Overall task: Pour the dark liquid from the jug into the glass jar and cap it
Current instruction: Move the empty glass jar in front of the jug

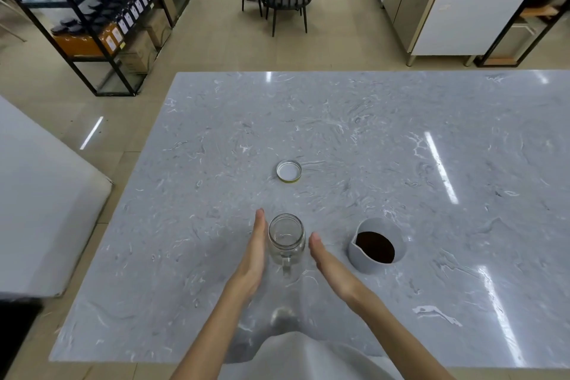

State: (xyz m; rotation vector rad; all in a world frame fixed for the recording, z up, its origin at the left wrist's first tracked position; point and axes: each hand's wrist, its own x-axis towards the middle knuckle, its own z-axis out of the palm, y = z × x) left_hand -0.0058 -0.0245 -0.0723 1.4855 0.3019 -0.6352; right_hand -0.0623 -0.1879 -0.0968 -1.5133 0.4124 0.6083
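The glass jar (286,239) stands upright and empty on the grey marble table (385,139), close to the near edge, its mouth open and its small handle turned toward us. Our left hand (254,251) lies flat-fingered just beside the jar's left wall, fingers straight and together, pointing away from us; we cannot tell whether the palm actually touches the glass. Our right hand (331,265) is stretched out on the jar's right side, also with fingers extended, a small gap showing between it and the jar. Neither hand is closed around anything. To the right of the jar, near but apart, sits the grey jug (377,245), holding dark liquid (375,247), its spout pointing left toward the jar. The lid (289,171) rests farther back on the table, lying with its white inner side up, well apart from the jar.
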